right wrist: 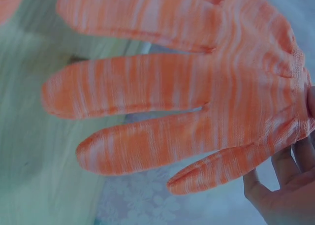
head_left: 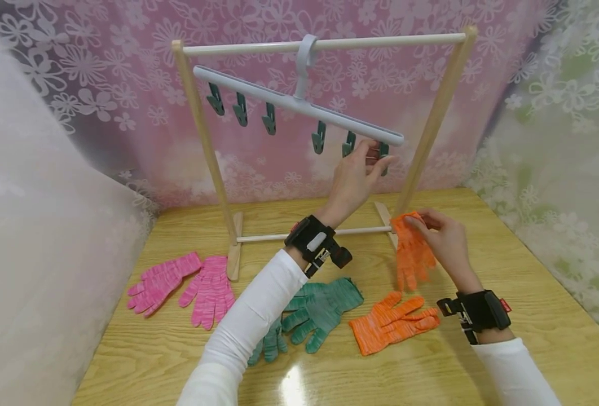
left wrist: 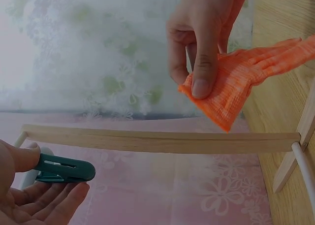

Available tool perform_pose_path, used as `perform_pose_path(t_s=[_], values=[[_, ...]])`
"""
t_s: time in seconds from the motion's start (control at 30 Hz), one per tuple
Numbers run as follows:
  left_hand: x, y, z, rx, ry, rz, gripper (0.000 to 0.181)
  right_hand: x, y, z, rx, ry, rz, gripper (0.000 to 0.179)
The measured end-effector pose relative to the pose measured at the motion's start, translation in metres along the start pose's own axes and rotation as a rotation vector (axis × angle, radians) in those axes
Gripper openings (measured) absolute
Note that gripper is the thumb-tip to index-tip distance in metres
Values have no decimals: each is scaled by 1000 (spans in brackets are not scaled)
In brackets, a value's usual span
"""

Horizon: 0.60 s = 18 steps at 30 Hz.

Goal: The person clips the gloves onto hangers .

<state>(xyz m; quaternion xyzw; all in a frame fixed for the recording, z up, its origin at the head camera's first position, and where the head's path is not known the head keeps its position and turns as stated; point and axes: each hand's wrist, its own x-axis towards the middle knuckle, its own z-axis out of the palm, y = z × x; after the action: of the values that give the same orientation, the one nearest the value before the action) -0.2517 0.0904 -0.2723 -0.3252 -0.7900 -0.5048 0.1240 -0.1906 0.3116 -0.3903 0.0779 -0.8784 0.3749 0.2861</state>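
Glove [head_left: 414, 256] (in grip [head_left: 444, 237]) — vertical, cuff [head_left: 400, 223] up

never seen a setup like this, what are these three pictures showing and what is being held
No machine here: someone is working bare-handed. The large picture comes from a camera on the head, looking down; the other two come from cameras on the left and right wrists. The left hand pinches a dark green clip at the low end of a tilted hanger on a rack. The right hand holds an orange glove by its cuff. On the table lie another orange glove, two pink gloves and two green gloves, one partly hidden by the left sleeve.
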Motion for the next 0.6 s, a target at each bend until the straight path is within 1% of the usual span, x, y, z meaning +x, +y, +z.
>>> perform_pose_path(t_s=[0.13,0.2,0.33,0.5,0.6], values=[[2,-2,1,-34,1,-21,39,4,-10,6,61,6,43,24],[3,-2,1,-44,-2,-39,40,7,-15,9,86,9,51,24],[5,-2,2,-48,-2,-64,42,12,-23,15,131,30,43,21],[5,-3,3,-47,29,-61,40,18,-35,20,169,63,21,20],[5,-5,3,-64,34,-65,40,21,-39,22,179,76,30,21]])
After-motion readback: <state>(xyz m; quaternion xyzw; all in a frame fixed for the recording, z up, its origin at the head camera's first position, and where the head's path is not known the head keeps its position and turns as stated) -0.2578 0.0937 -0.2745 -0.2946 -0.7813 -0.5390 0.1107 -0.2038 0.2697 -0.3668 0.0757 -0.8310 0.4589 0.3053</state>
